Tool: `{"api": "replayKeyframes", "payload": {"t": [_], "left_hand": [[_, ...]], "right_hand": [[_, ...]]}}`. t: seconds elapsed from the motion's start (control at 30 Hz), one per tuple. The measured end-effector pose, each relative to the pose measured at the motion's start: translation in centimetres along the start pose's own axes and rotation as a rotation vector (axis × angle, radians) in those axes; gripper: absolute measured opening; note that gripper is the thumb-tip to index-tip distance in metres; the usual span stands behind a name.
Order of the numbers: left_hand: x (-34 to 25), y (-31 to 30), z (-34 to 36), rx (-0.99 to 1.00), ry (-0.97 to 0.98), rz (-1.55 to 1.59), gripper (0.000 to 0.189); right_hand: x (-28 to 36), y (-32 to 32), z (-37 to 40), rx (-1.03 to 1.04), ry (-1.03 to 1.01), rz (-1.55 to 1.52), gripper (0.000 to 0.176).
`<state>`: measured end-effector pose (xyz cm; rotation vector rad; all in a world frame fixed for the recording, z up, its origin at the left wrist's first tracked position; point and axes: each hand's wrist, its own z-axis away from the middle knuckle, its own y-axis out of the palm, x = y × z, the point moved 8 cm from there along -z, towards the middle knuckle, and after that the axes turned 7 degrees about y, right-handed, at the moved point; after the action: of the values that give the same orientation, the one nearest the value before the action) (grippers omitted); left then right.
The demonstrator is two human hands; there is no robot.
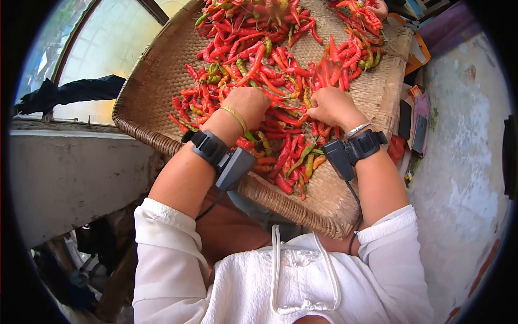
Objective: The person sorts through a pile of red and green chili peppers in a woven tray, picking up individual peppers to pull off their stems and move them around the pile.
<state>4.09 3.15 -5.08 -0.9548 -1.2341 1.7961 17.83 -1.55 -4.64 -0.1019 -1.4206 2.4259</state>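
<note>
Red chili peppers [283, 154], with some green and yellowish ones among them, lie heaped in a wide woven basket [154, 81]. My left hand [251, 108] is closed over the middle of the heap, its fingertips turned away, so what they hold is hidden. Just to its right, my right hand [335, 108] has its fingers pinched together at a yellow-orange chili pepper [307, 98]. Both hands are low among the peppers, a small gap apart.
Another person's hand [379, 9] is at the basket's far right, by more peppers. A window [102, 46] and a ledge [81, 178] stand on the left. Boxes and small items [418, 127] lie beside the basket on the right. Cables run from my wrist devices [236, 168].
</note>
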Motion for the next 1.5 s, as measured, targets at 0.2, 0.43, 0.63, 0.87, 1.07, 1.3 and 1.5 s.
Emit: {"api": "replayKeyframes", "payload": {"t": [0.2,0.43,0.63,0.87,1.07,1.3,1.5], "left_hand": [[0.0,0.8,0.2,0.181,-0.035,0.012,0.018],[-0.3,1.0,1.3,0.027,0.060,-0.032,0.016],[-1.3,-4.9,4.0,-0.217,0.024,0.264,0.012],[-4.2,-8.5,3.4,-0.334,0.101,0.298,0.011],[-1.3,-7.9,2.3,-0.527,0.003,0.447,0.013],[0.5,-2.5,0.0,-0.179,-0.001,0.157,0.019],[-0.1,-0.2,-1.1,-0.153,0.000,0.029,0.013]], "right_hand": [[-1.1,-3.1,0.4,-0.036,-0.116,-0.887,0.023],[-2.9,-4.1,1.8,-0.376,-0.007,-1.553,0.035],[3.1,-3.5,3.8,-0.116,-0.344,-1.105,0.028],[4.7,-3.5,6.3,0.095,-0.418,-1.116,0.023],[1.5,-1.5,3.1,0.208,-0.293,-1.051,0.023],[-4.9,-6.1,0.7,-0.329,-0.038,-1.504,0.047],[2.9,-3.0,0.4,-0.024,-0.304,-0.611,0.035]]}}
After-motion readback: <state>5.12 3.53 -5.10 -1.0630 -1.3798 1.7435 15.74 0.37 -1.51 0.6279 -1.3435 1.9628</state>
